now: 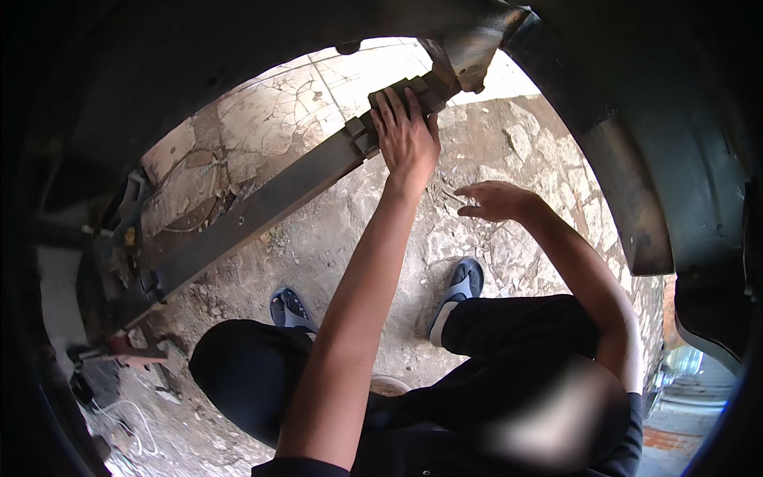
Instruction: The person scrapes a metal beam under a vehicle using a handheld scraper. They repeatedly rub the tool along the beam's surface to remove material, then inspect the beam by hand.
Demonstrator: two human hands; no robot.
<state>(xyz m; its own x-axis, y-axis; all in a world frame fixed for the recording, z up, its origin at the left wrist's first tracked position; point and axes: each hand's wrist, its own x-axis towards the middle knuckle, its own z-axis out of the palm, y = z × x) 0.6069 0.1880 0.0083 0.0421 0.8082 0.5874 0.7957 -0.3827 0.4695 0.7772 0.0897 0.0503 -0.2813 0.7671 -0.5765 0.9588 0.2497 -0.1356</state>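
Observation:
A long dark metal beam (262, 215) runs slantwise from the lower left to the upper middle. My left hand (408, 139) lies on the beam's upper end, over a dark block-like part (429, 95), its fingers stretched and spread. Beyond that block, a rusty bracket (470, 60) hangs from the dark curved metal overhead. My right hand (497, 200) hovers over the ground to the right of the beam. Its fingers reach leftward, apart, with nothing visible between them.
Dark curved metal panels (668, 183) surround the view at the top and right. Cracked pale tiles (270, 111) lie beyond the beam. Rough, broken ground (381, 270) spreads around my sandalled feet. A reddish metal piece (139, 352) and a white cord (131, 413) lie lower left.

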